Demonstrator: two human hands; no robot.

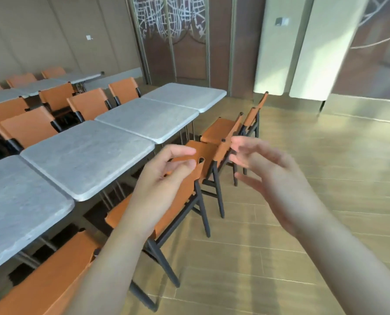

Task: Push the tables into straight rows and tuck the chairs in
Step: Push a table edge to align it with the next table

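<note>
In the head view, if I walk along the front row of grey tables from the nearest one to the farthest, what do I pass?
Nearest grey table → second table → third table → farthest table, then the patterned brown wall panel behind it.

Four square grey stone-look tables (88, 155) butted edge to edge in one straight row running from near left to far right. Orange leather chairs with black metal frames (185, 208) along the near side: seats partly under the tabletops, backs sticking out at uneven angles. More of the same chairs on the far side, backs close to the table edge.
</note>
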